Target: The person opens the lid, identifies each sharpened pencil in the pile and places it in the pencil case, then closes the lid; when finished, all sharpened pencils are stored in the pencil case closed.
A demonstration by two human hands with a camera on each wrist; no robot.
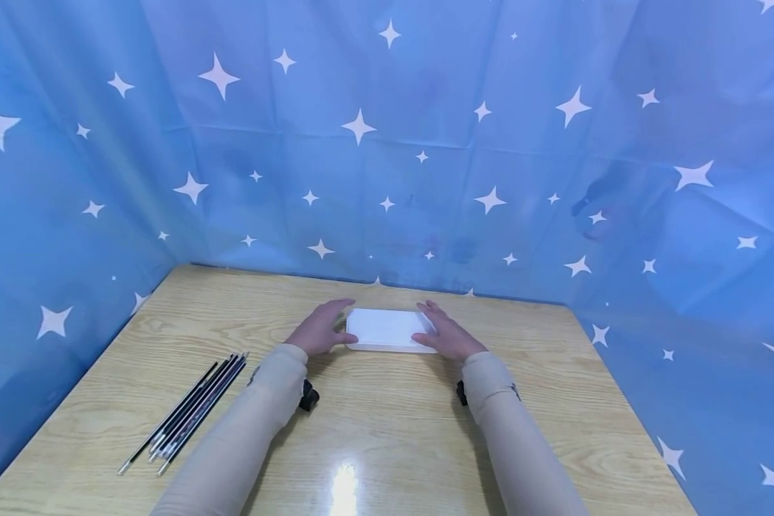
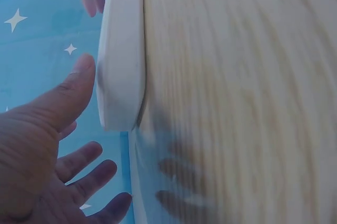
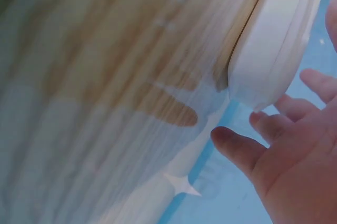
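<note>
A white, flat oblong box (image 1: 387,330) with rounded edges lies on the wooden table between the two hands. At its left end is my left hand (image 1: 321,328), fingers spread and thumb on the near side. In the left wrist view the thumb (image 2: 79,84) is close beside the box (image 2: 122,71); whether it touches cannot be told. My right hand (image 1: 450,335) is at the opposite end, its thumb over the near right corner in the head view. The right wrist view shows that hand's loosely extended fingers (image 3: 268,124) around the end of the box (image 3: 268,50).
A bundle of several thin dark sticks with pale ends (image 1: 190,416) lies on the left of the wooden table (image 1: 387,423). A blue curtain with white stars (image 1: 361,179) hangs behind the table and along both sides.
</note>
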